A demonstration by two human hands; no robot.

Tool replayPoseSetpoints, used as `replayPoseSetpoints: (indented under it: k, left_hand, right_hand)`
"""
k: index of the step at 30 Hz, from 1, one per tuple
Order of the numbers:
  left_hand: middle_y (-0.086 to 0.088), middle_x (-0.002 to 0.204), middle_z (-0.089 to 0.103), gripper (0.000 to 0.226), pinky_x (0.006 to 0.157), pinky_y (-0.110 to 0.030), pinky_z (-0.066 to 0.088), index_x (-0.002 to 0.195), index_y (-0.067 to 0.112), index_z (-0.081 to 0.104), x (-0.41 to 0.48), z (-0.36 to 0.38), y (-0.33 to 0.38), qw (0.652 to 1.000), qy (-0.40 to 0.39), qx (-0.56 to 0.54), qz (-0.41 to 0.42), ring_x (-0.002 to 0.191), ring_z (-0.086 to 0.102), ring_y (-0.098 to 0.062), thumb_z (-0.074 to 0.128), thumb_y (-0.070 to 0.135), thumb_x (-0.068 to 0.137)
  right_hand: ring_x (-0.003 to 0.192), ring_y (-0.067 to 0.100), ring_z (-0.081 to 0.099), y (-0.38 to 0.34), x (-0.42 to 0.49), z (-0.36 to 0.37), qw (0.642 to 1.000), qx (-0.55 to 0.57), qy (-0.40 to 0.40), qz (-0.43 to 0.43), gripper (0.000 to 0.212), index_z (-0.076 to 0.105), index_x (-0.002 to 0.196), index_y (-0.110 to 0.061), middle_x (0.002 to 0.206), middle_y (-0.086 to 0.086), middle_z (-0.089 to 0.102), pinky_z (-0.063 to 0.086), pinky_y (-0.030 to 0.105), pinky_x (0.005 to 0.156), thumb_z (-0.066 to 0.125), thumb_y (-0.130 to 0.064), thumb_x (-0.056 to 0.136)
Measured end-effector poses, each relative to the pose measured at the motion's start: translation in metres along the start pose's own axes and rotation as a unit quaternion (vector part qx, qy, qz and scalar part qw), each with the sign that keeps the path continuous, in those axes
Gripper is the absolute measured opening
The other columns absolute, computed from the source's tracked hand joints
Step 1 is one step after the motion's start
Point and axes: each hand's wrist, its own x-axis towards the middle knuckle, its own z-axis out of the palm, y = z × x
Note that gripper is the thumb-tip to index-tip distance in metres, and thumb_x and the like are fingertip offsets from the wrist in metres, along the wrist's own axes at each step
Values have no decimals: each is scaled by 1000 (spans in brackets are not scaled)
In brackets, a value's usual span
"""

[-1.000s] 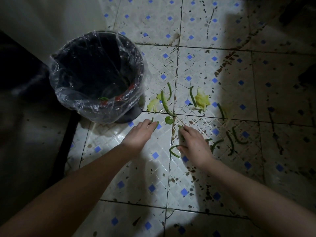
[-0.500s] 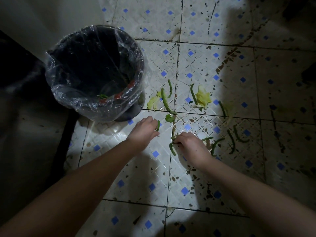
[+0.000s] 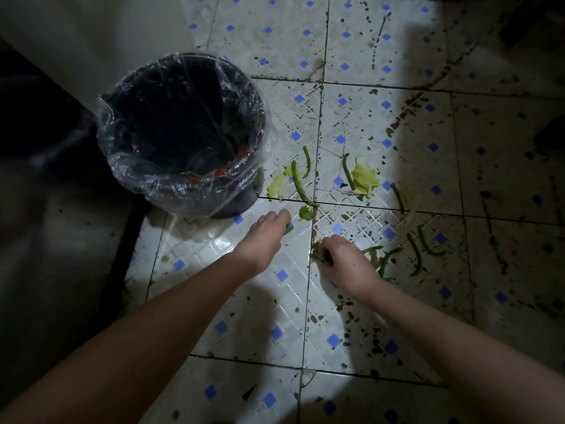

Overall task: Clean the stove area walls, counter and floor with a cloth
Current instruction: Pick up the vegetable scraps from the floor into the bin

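Left hand [image 3: 263, 237] is low over the floor [image 3: 269, 304], fingers curled, pinching a small green scrap [image 3: 288, 229] at the fingertips. Right hand [image 3: 347, 260] is just beside it, knuckles up, fingers curled round a green strip [image 3: 317, 257] that pokes out on the thumb side. Small green leaf [image 3: 305, 212] lies just beyond the gap between the hands. Past that: long bean strip [image 3: 298, 186] reaching a grout line, shorter strip [image 3: 306, 163] beside it, pale leaf bit [image 3: 277, 187] against the long one. Further right, yellowish leaf [image 3: 365, 177] with another strip [image 3: 347, 171] along its left edge. More strips [image 3: 386, 260] lie right of the right hand, partly in shadow. Black bin [image 3: 241, 205] with clear liner [image 3: 131, 166] stands left of the scraps, near the left hand. Floor is white tile with blue diamonds, dark specks all over.
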Motion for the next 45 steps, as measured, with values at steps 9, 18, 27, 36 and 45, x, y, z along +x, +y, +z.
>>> replayPoseSetpoints:
  k: [9, 18, 27, 36, 45]
  left_hand:
    - [-15, 117, 50, 41, 92, -41, 42, 121, 7, 46, -20, -11, -32, 999, 3, -3, -48, 106, 48, -31, 41, -10, 84]
    - [-11, 116, 48, 26, 90, -38, 43, 116, 9, 47, -19, 1, -35, 998, -38, 23, -41, 106, 49, -27, 56, 11, 92]
    - [-12, 117, 47, 17, 88, -33, 44, 112, 6, 46, -14, 10, -30, 989, -16, 139, -51, 109, 50, -26, 43, 3, 96]
    - [-10, 114, 52, 30, 83, -31, 42, 113, 10, 46, -19, 1, -24, 978, 5, 208, 7, 104, 53, -26, 46, -6, 88]
    - [-12, 113, 49, 20, 83, -34, 42, 108, 8, 46, -35, -26, -16, 987, 29, 160, 9, 106, 49, -27, 49, -2, 91]
  right_hand:
    - [79, 26, 51, -4, 5, 1, 999, -35, -23, 17, 19, 48, 80, -13, 86, 8, 54, 46, 39, 69, 49, 6, 77]
    - [73, 20, 40, -4, 6, 5, 999, -35, -22, -4, 18, 39, 75, -14, 79, 3, 44, 30, 29, 60, 48, 1, 79]
    - [67, 17, 40, -1, 4, 1, 1000, 7, 11, 13, 18, 44, 73, -12, 75, 2, 46, 32, 27, 53, 49, 4, 76]
    - [69, 21, 46, 1, 2, -13, 999, -19, 43, 12, 24, 46, 73, -12, 77, 3, 49, 40, 35, 57, 49, 11, 69]
    - [68, 22, 47, -14, -11, -32, 996, -41, 74, -4, 30, 43, 69, -16, 74, 3, 50, 42, 36, 57, 39, 14, 67]
